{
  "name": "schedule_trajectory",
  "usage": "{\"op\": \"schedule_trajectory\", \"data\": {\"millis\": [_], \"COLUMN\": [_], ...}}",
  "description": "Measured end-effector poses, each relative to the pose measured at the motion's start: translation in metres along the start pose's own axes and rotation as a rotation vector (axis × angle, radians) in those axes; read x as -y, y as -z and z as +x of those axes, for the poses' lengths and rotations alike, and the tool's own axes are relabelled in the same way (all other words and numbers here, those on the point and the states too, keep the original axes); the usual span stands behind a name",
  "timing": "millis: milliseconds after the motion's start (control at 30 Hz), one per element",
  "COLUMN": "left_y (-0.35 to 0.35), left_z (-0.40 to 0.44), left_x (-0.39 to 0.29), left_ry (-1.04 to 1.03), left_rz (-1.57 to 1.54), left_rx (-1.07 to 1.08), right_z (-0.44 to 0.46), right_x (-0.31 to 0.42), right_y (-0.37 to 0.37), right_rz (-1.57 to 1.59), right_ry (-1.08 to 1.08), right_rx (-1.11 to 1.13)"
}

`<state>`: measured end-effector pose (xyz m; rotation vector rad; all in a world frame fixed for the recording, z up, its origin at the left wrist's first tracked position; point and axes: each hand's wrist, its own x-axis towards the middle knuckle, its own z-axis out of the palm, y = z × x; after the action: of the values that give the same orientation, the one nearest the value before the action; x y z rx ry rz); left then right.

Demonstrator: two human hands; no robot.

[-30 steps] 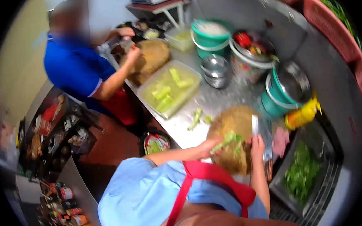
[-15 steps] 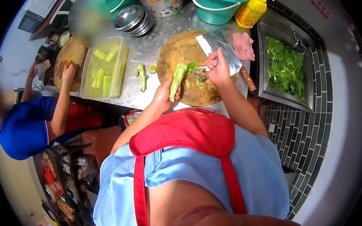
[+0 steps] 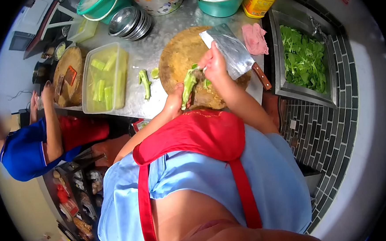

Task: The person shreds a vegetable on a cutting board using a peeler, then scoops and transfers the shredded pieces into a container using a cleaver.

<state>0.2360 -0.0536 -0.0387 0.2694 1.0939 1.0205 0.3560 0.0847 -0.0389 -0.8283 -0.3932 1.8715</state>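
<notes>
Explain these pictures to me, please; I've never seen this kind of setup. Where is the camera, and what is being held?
There is no machine here: each grip is a person's own bare hand. One camera, worn on that person's head, looks forward and down, so their red apron shows below.

The left grip holds a green stalk. The right grip is pinched near its upper end; whether it holds anything is hard to tell.

On the metal counter are a round board, a cleaver lying across its edge, a pink cloth, bowls and a tub of cut pieces. Greens fill the sink at right. Another person stands at left.
</notes>
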Motion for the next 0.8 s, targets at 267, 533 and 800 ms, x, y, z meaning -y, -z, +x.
{"op": "schedule_trajectory", "data": {"millis": [267,533,800], "left_y": [-0.012,-0.004,-0.004], "left_z": [0.000,0.003,0.007], "left_x": [-0.011,0.005,0.005], "left_ry": [-0.005,-0.057,0.165], "left_rz": [-0.081,0.126,-0.201], "left_rx": [-0.124,0.009,-0.039], "right_z": [-0.021,0.020,0.005], "right_x": [-0.004,0.012,0.026], "right_y": [-0.010,0.001,0.018], "right_rz": [0.177,-0.058,0.177], "right_ry": [-0.137,0.077,-0.033], "right_rx": [-0.011,-0.107,0.167]}}
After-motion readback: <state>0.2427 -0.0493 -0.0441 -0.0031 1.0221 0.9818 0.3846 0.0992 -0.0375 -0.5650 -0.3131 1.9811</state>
